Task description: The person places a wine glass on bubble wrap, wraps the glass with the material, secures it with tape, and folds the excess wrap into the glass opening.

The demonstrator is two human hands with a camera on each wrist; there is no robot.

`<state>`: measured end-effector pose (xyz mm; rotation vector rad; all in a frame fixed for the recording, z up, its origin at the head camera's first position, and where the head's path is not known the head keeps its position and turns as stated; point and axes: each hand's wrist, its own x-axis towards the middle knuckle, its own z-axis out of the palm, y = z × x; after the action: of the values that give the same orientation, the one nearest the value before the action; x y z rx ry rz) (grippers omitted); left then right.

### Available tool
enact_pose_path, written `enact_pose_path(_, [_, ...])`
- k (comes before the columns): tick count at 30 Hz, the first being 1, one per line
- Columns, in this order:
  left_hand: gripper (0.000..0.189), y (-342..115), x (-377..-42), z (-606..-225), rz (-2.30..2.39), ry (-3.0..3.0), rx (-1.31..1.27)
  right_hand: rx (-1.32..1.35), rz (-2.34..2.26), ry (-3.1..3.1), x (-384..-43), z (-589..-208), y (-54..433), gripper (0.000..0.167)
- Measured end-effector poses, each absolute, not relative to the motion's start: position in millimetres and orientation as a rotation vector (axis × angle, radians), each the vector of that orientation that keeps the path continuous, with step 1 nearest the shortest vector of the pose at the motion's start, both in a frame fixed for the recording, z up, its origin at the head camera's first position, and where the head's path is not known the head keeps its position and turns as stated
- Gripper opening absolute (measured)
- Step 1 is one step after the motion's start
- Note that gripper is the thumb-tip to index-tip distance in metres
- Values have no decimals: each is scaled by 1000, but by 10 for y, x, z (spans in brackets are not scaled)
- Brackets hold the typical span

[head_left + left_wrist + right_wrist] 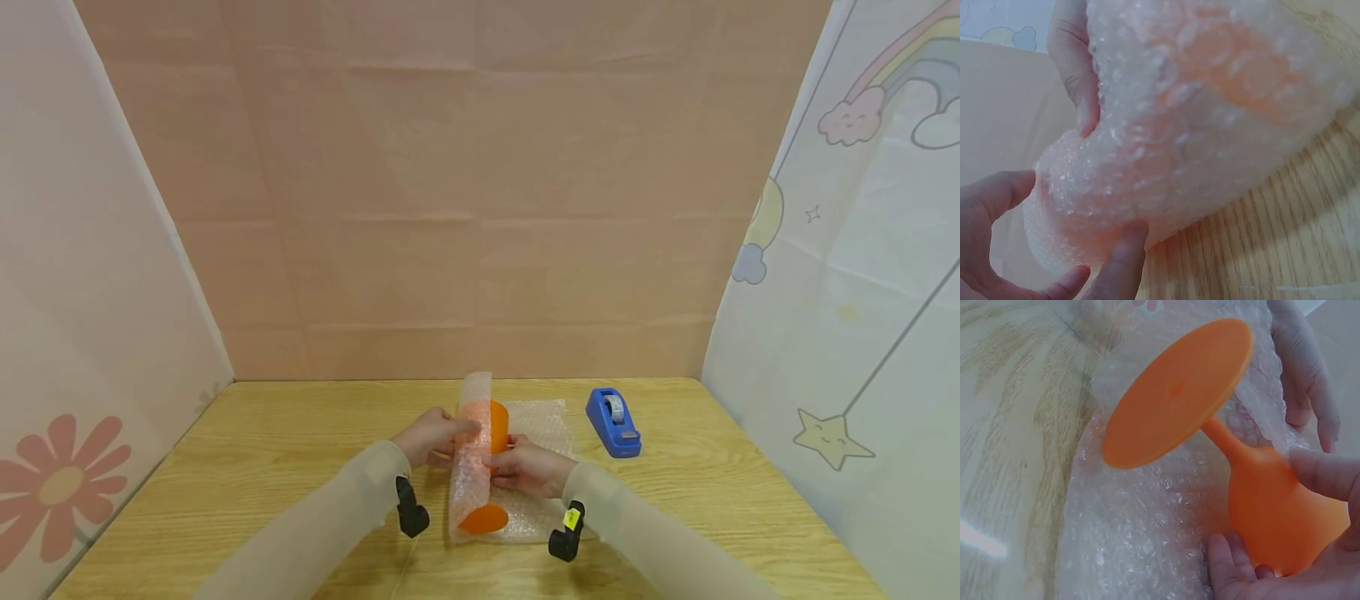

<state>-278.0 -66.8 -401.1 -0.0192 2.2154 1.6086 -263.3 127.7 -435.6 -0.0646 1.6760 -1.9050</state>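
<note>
Left hand (437, 434) grips the bubble wrap (471, 487); right hand (536, 469) holds the orange goblet (1275, 509) against it. Best rolled snug, light pressure round the thin stem (1225, 438).

goblet (1272, 503): 1 | bubble-wrap sheet (542, 425): 1 | tape dispenser (613, 427): 1 | wrist cameras (412, 512) (566, 537): 2 | table (300, 450): 1

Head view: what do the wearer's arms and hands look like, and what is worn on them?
Both arms have plain, pale cream long sleeves reaching the wrists. A small black device sits at the left wrist; a similar black unit at the right one carries a yellow label. The left hand and right hand show no gloves.
</note>
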Motion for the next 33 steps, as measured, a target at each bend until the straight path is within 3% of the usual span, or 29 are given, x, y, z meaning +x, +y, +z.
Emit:
enact_pose_path(11, [46, -658, -2785, -4048, 1637, 2200, 16, -127, -1872, 1623, -2640, -4308, 1343, 55])
enact_pose_path(21, [45, -657, -2805, -4070, 1622, 2223, 18, -113, -1852, 1709, -2641, -4304, 1335, 58])
enact_pose_path(30, [54, -683, -2822, -4091, 1647, 2152, -30, -185, -1836, 1705, -2642, -4297, 1346, 52])
enact_pose_path(33, [48, -697, -2834, -4103, 1683, 2096, -42, -178, -1838, 1689, -2649, -4302, 1349, 50])
